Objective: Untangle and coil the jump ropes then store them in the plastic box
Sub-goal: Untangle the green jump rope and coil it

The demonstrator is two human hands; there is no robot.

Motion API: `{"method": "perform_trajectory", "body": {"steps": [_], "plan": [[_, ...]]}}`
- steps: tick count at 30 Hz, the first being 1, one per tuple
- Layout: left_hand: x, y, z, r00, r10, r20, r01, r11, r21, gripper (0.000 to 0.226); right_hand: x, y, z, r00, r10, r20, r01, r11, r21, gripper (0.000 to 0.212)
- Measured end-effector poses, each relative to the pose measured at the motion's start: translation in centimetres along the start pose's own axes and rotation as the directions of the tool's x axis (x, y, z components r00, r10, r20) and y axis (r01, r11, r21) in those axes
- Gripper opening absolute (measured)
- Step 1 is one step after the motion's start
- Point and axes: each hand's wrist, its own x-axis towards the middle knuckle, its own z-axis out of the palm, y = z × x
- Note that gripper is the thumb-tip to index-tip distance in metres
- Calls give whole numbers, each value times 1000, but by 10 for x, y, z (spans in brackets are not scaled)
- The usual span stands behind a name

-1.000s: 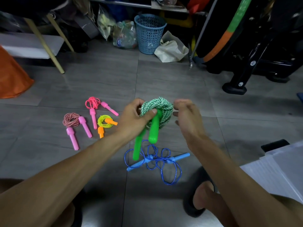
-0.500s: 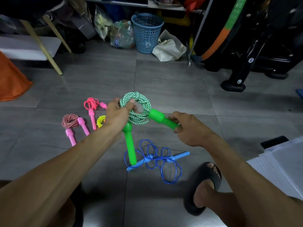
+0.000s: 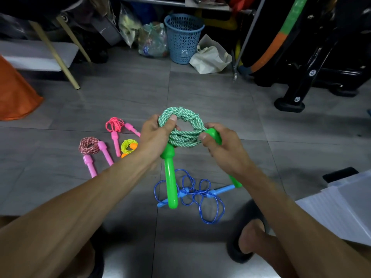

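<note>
The green jump rope [image 3: 181,130] is held up in the air above the grey tiled floor [image 3: 210,109], its braided green-and-white cord wound into a thick, round ring with a knot-like wrap at the top. The left hand [image 3: 155,135] grips the left side of the ring, thumb pressed over the cord near the top and fingers curled behind. One smooth, glossy green plastic handle [image 3: 170,181] hangs straight down from the ring's lower left. The right hand [image 3: 222,147] is curled round the second green handle [image 3: 214,135], pinching its flared neck where it meets the cord; the handle's far end [image 3: 235,182] pokes out below the wrist.

On the floor directly under the hands lies a blue jump rope [image 3: 200,195], a thin, shiny cord in loose, tangled loops over two pale blue handles. To the left sit three small coiled ropes: a red-and-white twisted one with fat pink handles [image 3: 89,146], a thin coral-pink one with pink handles [image 3: 114,125], and a neon yellow one with orange handles [image 3: 128,146], partly hidden by the left forearm.

At the right edge is a translucent white plastic box [image 3: 341,205]; whether anything is inside cannot be made out from this angle. At the back stands a blue perforated wastebasket [image 3: 183,37], its contents not visible, with a clear bag of plastic bottles [image 3: 152,43] and a crumpled white bag [image 3: 209,57] on either side. A foot in a black slipper [image 3: 247,237] rests on the floor at the lower right.
</note>
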Motion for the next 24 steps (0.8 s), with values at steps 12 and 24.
{"method": "perform_trajectory", "body": {"steps": [12,24], "plan": [[16,-32,-28,969,-191,156,162,970,181,43,36,12,45,893,448,41,-434,835,339,11],[176,-201,-37,993,-74,-93,115,787,606,29,189,176,156,886,404,-229,-430,899,-79,21]]}}
